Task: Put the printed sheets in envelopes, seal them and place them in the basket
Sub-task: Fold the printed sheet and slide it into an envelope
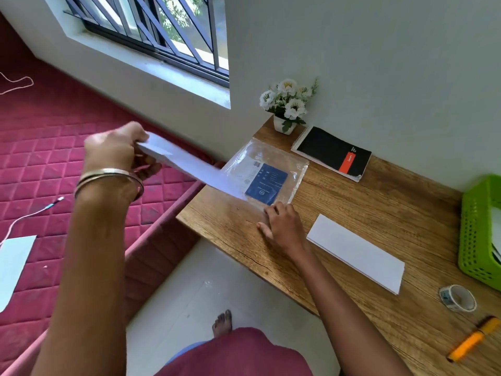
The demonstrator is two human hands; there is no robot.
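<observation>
My left hand point(119, 156) grips the end of a long white envelope point(189, 165) and holds it in the air off the table's left edge; its far end reaches the clear plastic envelope pack point(271, 172) with a blue label. My right hand point(282, 226) presses flat on the near corner of that pack on the wooden table point(393, 213). A folded white printed sheet point(355, 253) lies to the right of my right hand. The green basket point(479, 232) stands at the right edge, with something white inside.
A roll of tape point(458, 298) and an orange marker point(471, 340) lie near the table's front right. A black spiral notebook point(330, 153) and a white flower pot point(287, 107) sit at the back. A red mattress point(54, 158) with cables and a paper sheet lies left.
</observation>
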